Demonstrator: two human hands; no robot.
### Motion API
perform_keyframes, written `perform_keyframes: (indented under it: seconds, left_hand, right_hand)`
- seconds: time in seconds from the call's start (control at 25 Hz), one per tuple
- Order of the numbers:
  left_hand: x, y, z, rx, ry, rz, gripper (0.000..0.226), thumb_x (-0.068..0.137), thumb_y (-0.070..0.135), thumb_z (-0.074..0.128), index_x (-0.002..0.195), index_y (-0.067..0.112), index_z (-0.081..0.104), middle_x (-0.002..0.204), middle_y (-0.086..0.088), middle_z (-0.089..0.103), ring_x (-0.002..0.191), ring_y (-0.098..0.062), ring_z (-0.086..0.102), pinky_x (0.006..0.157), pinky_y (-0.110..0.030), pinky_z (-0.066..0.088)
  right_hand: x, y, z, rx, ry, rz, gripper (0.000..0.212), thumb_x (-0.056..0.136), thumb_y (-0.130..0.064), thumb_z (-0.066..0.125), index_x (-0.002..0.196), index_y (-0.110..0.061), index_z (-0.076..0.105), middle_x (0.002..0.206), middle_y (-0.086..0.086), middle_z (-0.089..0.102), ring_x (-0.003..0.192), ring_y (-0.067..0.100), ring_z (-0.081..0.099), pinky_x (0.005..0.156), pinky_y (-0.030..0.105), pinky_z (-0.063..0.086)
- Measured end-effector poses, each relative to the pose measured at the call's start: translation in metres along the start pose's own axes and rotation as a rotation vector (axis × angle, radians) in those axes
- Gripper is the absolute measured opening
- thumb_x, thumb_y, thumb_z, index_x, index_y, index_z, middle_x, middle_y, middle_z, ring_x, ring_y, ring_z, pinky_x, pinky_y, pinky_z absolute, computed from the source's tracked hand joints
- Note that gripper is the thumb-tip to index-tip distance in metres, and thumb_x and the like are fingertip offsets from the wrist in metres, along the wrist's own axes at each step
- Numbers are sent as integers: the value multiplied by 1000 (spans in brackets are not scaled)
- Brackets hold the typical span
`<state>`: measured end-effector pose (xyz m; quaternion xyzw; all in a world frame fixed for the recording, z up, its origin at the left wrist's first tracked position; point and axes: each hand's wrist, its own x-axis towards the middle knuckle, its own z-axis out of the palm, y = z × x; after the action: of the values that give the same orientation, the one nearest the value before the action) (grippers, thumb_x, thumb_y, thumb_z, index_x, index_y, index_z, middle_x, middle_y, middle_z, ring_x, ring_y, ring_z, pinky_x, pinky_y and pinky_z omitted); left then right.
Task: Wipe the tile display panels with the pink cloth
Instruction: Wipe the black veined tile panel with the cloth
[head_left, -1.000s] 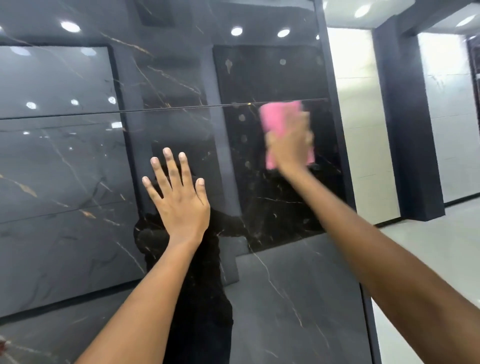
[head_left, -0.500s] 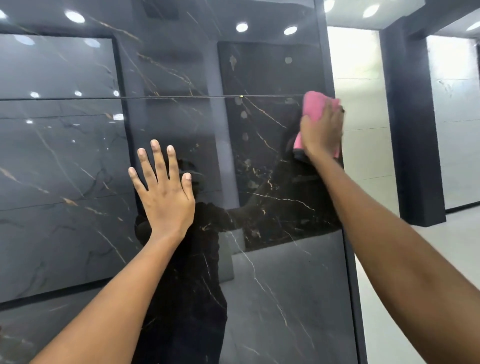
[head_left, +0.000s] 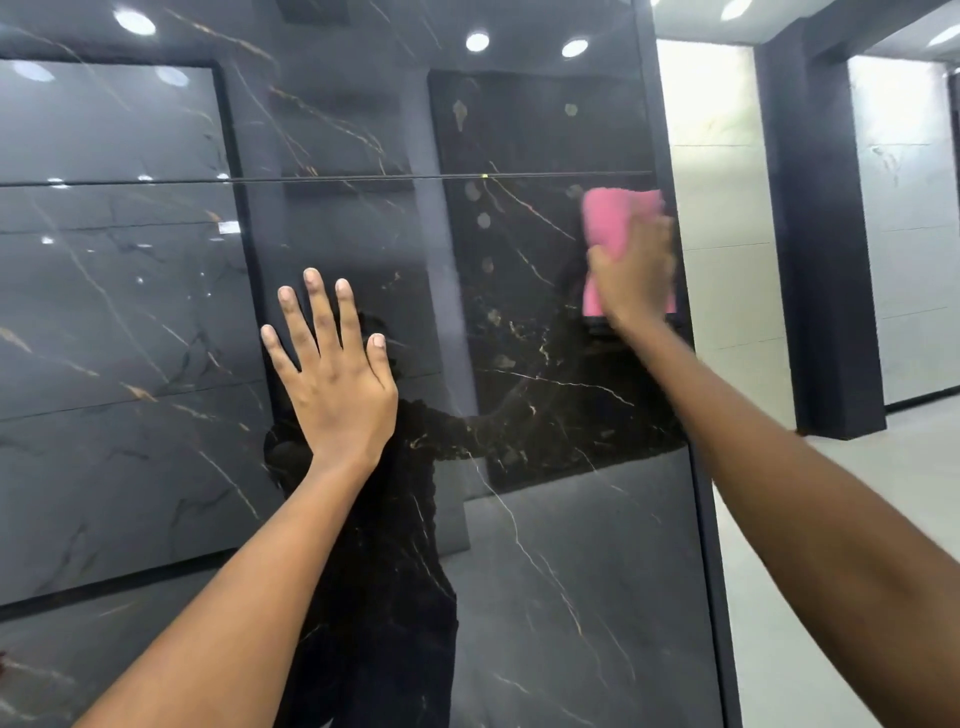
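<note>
The pink cloth (head_left: 615, 221) is pressed under the right hand (head_left: 634, 273) against the glossy dark tile panel (head_left: 545, 545), while the left hand (head_left: 332, 379), lower and leftward, is laid flat with fingers spread.

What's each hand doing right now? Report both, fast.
Left hand: open, fingers straight, flat against the dark tile panel.
Right hand: holds the pink cloth against the panel near its right edge.
</note>
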<state>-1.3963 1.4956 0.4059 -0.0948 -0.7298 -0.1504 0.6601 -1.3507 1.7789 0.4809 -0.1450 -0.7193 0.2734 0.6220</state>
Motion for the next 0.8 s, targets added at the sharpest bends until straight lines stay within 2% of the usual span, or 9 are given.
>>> perform_keyframes:
  seconds: [0.16,0.2,0.28,0.36,0.4,0.48,0.64,0.72,0.8]
  left_hand:
    - [0,-2,-1,-22,1,17,59,103,35,23,157,15,10,164,-8,3,150,-32,0,119,-53,-2]
    - [0,-3,-2,-29,0,25,59,102,35,23,157,15,10,164,-8,3,150,-32,0,119,-53,-1]
    - [0,-6,-1,-39,-8,33,60,102,36,22,157,16,9,164,-7,2,150,-31,-2,119,-52,-3]
    - [-1,-5,-1,-40,-4,34,60,102,36,22,157,16,9,164,-7,1,150,-30,-3,119,-52,-3]
    - [-1,-4,-1,-37,-1,36,60,102,35,22,157,15,9,164,-7,1,150,-30,-3,119,-52,-4]
    - [-1,-4,-1,-35,-5,38,59,102,35,23,157,15,9,164,-8,1,150,-31,-3,119,-52,-3]
    - [-2,-5,-1,-34,-10,37,59,103,34,24,157,14,7,164,-9,0,150,-31,-3,119,-52,-2]
    - [-1,-5,-2,-33,-5,42,59,103,34,24,157,14,7,164,-9,-1,150,-31,-3,119,-52,-3]
    - [-3,-6,-1,-21,-5,45,59,103,34,24,157,14,7,164,-10,0,150,-32,-3,119,-52,-3]
  right_hand:
    - [-88,-67,33,18,-306,-913,79,72,-33,52,148,-16,37,155,18,29,144,34,24,114,31,16]
    - [-71,-66,28,34,-287,-965,78,71,-35,51,146,-19,41,153,17,34,141,33,30,114,32,20]
    - [-10,-43,11,141,-147,-612,77,70,-37,51,145,-25,40,147,14,41,129,32,45,109,38,35]
    - [41,0,-10,112,-35,-202,77,74,-38,48,148,-23,32,148,11,37,126,30,46,103,42,41]
    - [47,24,-14,90,-30,-122,77,76,-39,46,149,-22,28,151,8,33,130,29,42,104,47,41]
    - [13,65,-12,72,-30,-130,75,81,-38,45,151,-24,22,156,6,24,136,30,36,105,54,40]
    - [-142,119,9,24,-125,-300,83,78,-23,53,151,-33,14,159,5,15,143,36,24,108,59,33]
    - [-119,112,6,39,-138,-380,80,79,-24,52,150,-33,17,159,7,15,145,33,20,110,60,30]
    - [-46,81,2,59,-147,-280,76,80,-32,49,151,-28,21,158,7,18,143,33,25,108,60,33]
